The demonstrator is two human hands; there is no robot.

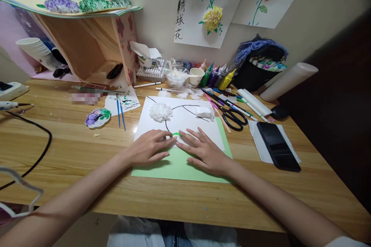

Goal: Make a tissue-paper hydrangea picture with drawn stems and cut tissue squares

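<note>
My left hand (149, 147) and my right hand (203, 150) lie flat on a white sheet (185, 121) that rests on a green sheet (179, 166). Their fingertips meet at a small green paper piece (176, 134) and press it onto the white sheet beside a drawn black stem. Higher on that sheet sit a white tissue flower (160, 111) and a loose white tissue wad (204, 112), joined by black drawn lines.
Black scissors (233, 117), pens and markers lie right of the sheets, with a black phone (278, 146) on a tissue. Paint bottles (216, 77), cups and a marker bag stand at the back. A paint palette (97, 117), brushes and a black cable lie left.
</note>
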